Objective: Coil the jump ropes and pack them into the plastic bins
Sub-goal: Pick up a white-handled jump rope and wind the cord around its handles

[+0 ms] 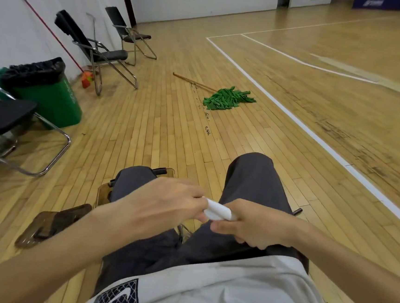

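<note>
Lower centre — left hand (165, 201), right hand (253, 226) both clench a white handle (218, 212); best wind even loops, small enough for the bin (102, 194).

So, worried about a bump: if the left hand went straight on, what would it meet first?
The left hand would likely meet the right hand first, just across the white piece both grip.

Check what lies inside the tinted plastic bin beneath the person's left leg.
Of the bin only the rim and a dark rod-like end at its far corner show. The left leg covers the rest, so its contents cannot be told.
</note>
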Demonstrator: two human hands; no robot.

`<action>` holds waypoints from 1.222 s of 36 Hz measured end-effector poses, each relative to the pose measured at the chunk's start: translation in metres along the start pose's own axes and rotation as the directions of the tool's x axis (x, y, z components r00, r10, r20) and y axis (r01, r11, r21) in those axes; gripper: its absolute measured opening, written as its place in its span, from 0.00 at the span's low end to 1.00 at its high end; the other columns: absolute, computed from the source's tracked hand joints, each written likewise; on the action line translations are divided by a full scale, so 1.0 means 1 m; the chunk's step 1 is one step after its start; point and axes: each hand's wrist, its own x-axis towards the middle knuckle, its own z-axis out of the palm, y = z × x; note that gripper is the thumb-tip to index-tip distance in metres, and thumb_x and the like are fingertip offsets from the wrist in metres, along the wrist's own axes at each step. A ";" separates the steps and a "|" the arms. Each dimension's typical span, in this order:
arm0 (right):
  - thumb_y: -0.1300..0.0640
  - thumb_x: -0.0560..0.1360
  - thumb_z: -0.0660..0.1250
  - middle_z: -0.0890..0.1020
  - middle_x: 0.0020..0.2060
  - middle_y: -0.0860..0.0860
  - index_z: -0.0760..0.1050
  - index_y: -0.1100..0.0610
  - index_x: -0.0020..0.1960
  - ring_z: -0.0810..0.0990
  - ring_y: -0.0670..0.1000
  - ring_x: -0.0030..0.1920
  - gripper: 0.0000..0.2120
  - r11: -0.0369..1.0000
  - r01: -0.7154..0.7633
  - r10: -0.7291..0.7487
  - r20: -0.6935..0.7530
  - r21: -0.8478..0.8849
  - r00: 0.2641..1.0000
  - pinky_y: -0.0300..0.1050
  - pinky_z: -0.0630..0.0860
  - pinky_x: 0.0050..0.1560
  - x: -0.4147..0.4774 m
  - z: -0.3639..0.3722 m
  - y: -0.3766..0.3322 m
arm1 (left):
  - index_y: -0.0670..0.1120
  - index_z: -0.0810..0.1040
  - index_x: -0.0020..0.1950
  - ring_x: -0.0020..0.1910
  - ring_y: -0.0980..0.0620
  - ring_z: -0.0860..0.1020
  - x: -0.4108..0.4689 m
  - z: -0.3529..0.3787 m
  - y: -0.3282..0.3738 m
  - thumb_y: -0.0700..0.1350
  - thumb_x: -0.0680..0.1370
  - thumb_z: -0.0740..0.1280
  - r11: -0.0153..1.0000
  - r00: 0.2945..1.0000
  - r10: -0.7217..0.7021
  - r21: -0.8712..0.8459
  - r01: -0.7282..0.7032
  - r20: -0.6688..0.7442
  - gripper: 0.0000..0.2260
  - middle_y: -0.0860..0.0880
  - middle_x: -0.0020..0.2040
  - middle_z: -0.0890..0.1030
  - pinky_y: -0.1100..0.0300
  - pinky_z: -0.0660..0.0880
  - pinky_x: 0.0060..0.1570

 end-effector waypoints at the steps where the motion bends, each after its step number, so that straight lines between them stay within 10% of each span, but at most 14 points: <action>1: 0.45 0.82 0.64 0.71 0.36 0.55 0.72 0.60 0.58 0.63 0.48 0.26 0.18 1.000 -0.011 0.011 0.035 -0.018 0.999 0.39 0.64 0.25 -0.002 -0.003 -0.001 | 0.49 0.77 0.40 0.33 0.53 0.72 0.002 -0.004 -0.001 0.51 0.80 0.62 1.000 1.000 0.025 -0.008 -0.024 0.011 0.12 0.53 0.35 0.73 0.59 0.71 0.25; 11: 0.42 0.81 0.63 0.72 0.34 0.55 0.70 0.64 0.48 0.68 0.56 0.33 0.22 0.977 0.125 -0.096 0.172 -0.170 0.980 0.53 0.68 0.37 -0.014 -0.013 -0.004 | 0.50 0.85 0.44 0.41 0.61 0.73 0.019 -0.024 -0.010 0.54 0.78 0.69 0.838 0.978 -0.117 -0.512 0.190 0.172 0.10 0.61 0.35 0.74 0.70 0.66 0.41; 18: 0.37 0.77 0.66 0.71 0.34 0.55 0.70 0.61 0.44 0.68 0.57 0.33 0.26 0.952 0.298 -0.282 0.171 -0.074 0.944 0.56 0.69 0.37 -0.016 -0.015 -0.003 | 0.45 0.85 0.42 0.30 0.59 0.75 0.016 -0.021 -0.009 0.41 0.79 0.70 0.429 0.921 -0.255 -0.819 0.381 0.295 0.07 0.50 0.32 0.81 0.67 0.69 0.32; 33: 0.29 0.71 0.66 0.62 0.27 0.49 0.67 0.57 0.33 0.60 0.50 0.29 0.31 0.970 0.236 -0.234 0.033 -0.051 0.972 0.52 0.59 0.35 -0.022 -0.011 -0.010 | 0.43 0.86 0.42 0.27 0.52 0.78 0.016 -0.019 0.010 0.49 0.77 0.73 0.293 0.899 -0.350 -0.880 0.374 0.265 0.11 0.43 0.31 0.82 0.63 0.71 0.29; 44: 0.30 0.65 0.68 0.63 0.29 0.55 0.67 0.67 0.36 0.60 0.57 0.31 0.37 0.938 0.338 -0.328 -0.116 0.080 0.937 0.59 0.60 0.33 -0.020 -0.009 -0.011 | 0.47 0.77 0.31 0.21 0.59 0.65 0.016 -0.004 0.004 0.53 0.77 0.66 -0.272 0.858 -0.342 -0.914 0.300 0.384 0.17 0.52 0.24 0.70 0.69 0.64 0.24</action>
